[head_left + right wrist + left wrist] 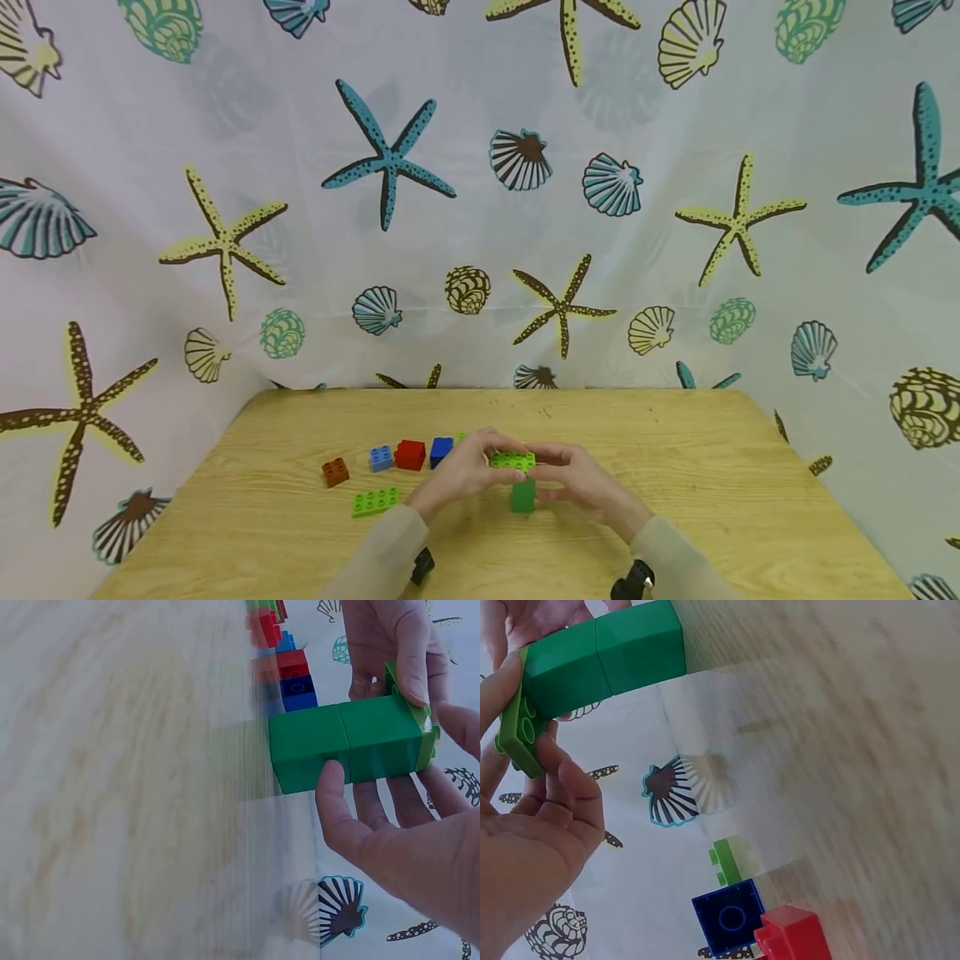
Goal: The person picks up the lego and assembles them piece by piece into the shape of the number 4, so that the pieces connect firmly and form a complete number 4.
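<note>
Two dark green toy building bricks [522,497] stand stacked upright on the wooden table. On top of them lies a lime-green studded plate [512,461], which reaches out past the stack toward the left. My left hand [468,468] pinches this plate at its overhanging end, thumb on the near side. From the right, my right hand [581,482] holds the dark green stack, its fingers spread along the side and its thumb near the plate. In the right wrist view, the seam between the two dark green bricks [345,742] shows clearly.
Left of the hands lie a brown brick [335,472], a light blue brick [381,457], a red brick [410,455], a blue brick [441,451] and another lime-green plate [376,502]. A small lime-green piece [725,862] sits beside the blue brick. Behind the table hangs a shell-patterned curtain [465,233].
</note>
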Demonstrator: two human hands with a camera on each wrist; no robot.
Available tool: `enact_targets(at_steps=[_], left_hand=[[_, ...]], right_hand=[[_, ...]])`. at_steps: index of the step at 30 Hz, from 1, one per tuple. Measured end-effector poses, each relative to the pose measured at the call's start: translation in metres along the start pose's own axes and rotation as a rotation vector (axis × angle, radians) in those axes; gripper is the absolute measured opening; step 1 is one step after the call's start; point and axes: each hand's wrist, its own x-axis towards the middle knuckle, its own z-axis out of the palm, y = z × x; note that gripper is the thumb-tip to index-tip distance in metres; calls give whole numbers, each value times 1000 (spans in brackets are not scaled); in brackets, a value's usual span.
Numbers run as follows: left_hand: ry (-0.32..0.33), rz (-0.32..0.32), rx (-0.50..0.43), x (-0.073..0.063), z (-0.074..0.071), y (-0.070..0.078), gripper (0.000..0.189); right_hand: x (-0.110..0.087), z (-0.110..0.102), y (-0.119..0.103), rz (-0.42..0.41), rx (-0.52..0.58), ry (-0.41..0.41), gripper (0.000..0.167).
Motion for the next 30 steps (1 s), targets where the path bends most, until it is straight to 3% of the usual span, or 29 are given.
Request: enact_targets(at_steps=[7, 11, 20, 30], left_hand=[[13, -10, -20, 0, -1, -3, 32], [-19, -30, -12, -3, -6, -7, 38], [-146, -24, -12, -10, -30, -18, 50], [-183, -35, -120, -27, -54, -28, 37]], right_hand=[[0, 3, -2, -8, -8, 22, 51], [-2, 5, -1, -18, -46, 33, 50], [-2, 7, 0, -28, -73, 97, 52], [-1, 12, 0, -27, -97, 139, 44]])
